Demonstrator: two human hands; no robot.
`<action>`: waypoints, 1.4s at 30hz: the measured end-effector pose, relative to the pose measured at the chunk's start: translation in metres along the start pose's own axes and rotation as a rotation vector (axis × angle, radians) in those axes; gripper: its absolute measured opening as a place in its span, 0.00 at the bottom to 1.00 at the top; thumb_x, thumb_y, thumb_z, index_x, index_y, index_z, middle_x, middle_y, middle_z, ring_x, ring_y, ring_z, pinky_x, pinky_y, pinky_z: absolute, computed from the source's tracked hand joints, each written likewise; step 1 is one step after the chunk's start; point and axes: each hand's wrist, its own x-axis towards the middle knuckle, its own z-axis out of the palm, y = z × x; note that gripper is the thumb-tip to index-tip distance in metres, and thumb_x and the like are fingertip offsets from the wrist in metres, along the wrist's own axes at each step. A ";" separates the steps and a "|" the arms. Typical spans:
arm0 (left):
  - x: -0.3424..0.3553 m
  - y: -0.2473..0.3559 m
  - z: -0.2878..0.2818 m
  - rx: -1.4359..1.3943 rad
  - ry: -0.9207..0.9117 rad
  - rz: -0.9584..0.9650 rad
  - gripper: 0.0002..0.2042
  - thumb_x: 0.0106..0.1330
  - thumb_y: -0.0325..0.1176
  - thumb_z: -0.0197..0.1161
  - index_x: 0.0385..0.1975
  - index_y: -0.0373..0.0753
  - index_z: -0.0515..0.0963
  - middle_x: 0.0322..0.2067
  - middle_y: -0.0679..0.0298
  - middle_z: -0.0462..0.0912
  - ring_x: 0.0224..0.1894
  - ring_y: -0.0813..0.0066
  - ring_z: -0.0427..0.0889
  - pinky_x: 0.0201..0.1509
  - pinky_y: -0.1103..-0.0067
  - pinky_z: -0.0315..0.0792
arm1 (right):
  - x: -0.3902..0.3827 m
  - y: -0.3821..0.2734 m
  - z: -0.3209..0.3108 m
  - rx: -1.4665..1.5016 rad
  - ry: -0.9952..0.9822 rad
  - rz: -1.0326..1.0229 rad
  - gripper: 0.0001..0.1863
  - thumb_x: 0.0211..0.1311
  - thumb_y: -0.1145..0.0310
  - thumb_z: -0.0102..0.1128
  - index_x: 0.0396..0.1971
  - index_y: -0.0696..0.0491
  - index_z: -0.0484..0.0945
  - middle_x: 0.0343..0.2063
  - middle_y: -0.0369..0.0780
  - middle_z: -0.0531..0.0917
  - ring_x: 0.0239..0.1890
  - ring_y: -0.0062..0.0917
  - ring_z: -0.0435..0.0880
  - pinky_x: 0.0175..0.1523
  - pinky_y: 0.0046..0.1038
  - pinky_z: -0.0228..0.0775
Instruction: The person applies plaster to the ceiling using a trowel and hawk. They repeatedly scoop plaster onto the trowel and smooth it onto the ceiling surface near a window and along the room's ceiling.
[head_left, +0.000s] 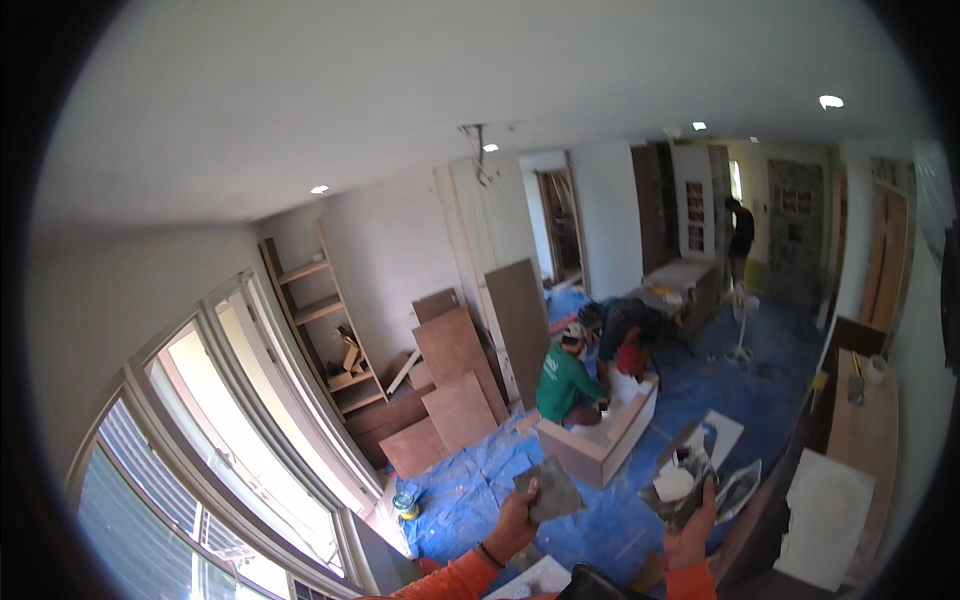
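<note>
My left hand is closed around one edge of a thin grey square scraper blade, held up in front of me above the blue floor sheet. In my right hand is a dark, smeared filler pan with a lump of white paste on it. My right thumb presses against its side; the other fingers are mostly hidden below. The blade and the pan are apart from each other.
Two people crouch at a long wooden box ahead; another person stands farther off. Brown boards lean on the wall beside a shelf unit. A paint bucket stands by the window; a counter runs along the right.
</note>
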 end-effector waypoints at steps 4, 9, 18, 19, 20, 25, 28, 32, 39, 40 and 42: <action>-0.041 0.039 0.060 0.204 -0.033 0.161 0.16 0.77 0.28 0.59 0.61 0.32 0.73 0.53 0.62 0.82 0.53 0.73 0.82 0.60 0.73 0.77 | 0.011 0.009 0.016 -0.024 0.022 0.105 0.23 0.78 0.53 0.53 0.63 0.51 0.73 0.57 0.38 0.82 0.57 0.31 0.83 0.63 0.37 0.77; -0.027 0.084 0.119 1.371 -0.594 1.084 0.22 0.60 0.16 0.61 0.56 0.36 0.80 0.48 0.55 0.82 0.50 0.57 0.82 0.55 0.70 0.74 | 0.011 -0.010 0.031 0.044 0.032 0.102 0.17 0.77 0.58 0.54 0.56 0.53 0.78 0.50 0.38 0.86 0.50 0.29 0.87 0.57 0.34 0.82; 0.022 0.095 0.131 1.650 -1.043 1.147 0.31 0.54 0.17 0.62 0.60 0.47 0.79 0.53 0.63 0.79 0.59 0.57 0.76 0.63 0.59 0.69 | 0.011 0.023 0.064 -0.122 0.048 0.071 0.19 0.78 0.55 0.52 0.58 0.53 0.74 0.51 0.39 0.84 0.49 0.27 0.87 0.54 0.32 0.84; 0.027 0.094 0.127 1.651 -1.090 1.123 0.31 0.54 0.17 0.62 0.61 0.47 0.79 0.54 0.63 0.79 0.59 0.57 0.76 0.64 0.59 0.68 | 0.010 0.028 0.069 -0.172 0.088 0.043 0.20 0.78 0.55 0.52 0.58 0.53 0.74 0.50 0.39 0.84 0.49 0.27 0.87 0.53 0.32 0.84; 0.033 0.089 0.123 1.649 -1.141 1.104 0.31 0.54 0.17 0.61 0.61 0.47 0.78 0.54 0.63 0.79 0.59 0.58 0.76 0.64 0.59 0.68 | 0.009 0.032 0.072 -0.223 0.128 0.010 0.20 0.78 0.55 0.52 0.58 0.53 0.74 0.50 0.39 0.84 0.49 0.27 0.87 0.53 0.32 0.83; 0.046 0.073 0.091 1.530 -1.193 1.019 0.31 0.54 0.17 0.60 0.61 0.45 0.78 0.54 0.62 0.80 0.59 0.59 0.76 0.64 0.60 0.68 | 0.014 0.051 0.066 -0.360 0.298 -0.109 0.21 0.77 0.55 0.54 0.58 0.54 0.74 0.49 0.39 0.83 0.49 0.27 0.86 0.52 0.32 0.83; 0.072 0.074 0.064 1.454 -1.205 0.946 0.28 0.56 0.18 0.60 0.60 0.44 0.79 0.54 0.59 0.80 0.58 0.56 0.78 0.64 0.63 0.70 | 0.020 0.051 0.062 -0.402 0.416 -0.242 0.20 0.78 0.56 0.53 0.58 0.55 0.74 0.49 0.39 0.82 0.50 0.27 0.86 0.53 0.32 0.82; 0.105 0.059 0.018 0.835 -0.842 0.423 0.22 0.66 0.22 0.61 0.61 0.39 0.76 0.50 0.62 0.83 0.53 0.63 0.80 0.61 0.67 0.72 | 0.019 0.035 0.059 -0.342 0.423 -0.462 0.21 0.79 0.56 0.50 0.59 0.56 0.73 0.52 0.40 0.83 0.52 0.30 0.86 0.57 0.36 0.82; 0.188 0.084 0.046 0.077 -0.357 0.266 0.18 0.81 0.33 0.52 0.65 0.32 0.69 0.58 0.60 0.78 0.56 0.72 0.78 0.64 0.72 0.72 | -0.001 0.031 0.023 -0.328 0.442 -0.594 0.23 0.79 0.54 0.48 0.61 0.56 0.75 0.54 0.42 0.84 0.54 0.33 0.86 0.60 0.39 0.80; 0.190 0.113 0.073 -0.067 -0.388 0.357 0.18 0.80 0.32 0.53 0.66 0.34 0.69 0.60 0.59 0.77 0.58 0.69 0.78 0.66 0.69 0.72 | 0.002 0.030 0.024 -0.295 0.422 -0.607 0.22 0.80 0.55 0.48 0.61 0.55 0.75 0.55 0.42 0.84 0.55 0.34 0.85 0.61 0.39 0.79; 0.188 0.182 0.117 -0.260 -0.418 0.593 0.18 0.80 0.31 0.53 0.67 0.37 0.68 0.62 0.59 0.75 0.59 0.67 0.78 0.66 0.67 0.72 | 0.000 0.029 0.026 -0.292 0.290 -0.604 0.22 0.82 0.57 0.44 0.60 0.59 0.73 0.53 0.44 0.83 0.53 0.33 0.86 0.61 0.39 0.78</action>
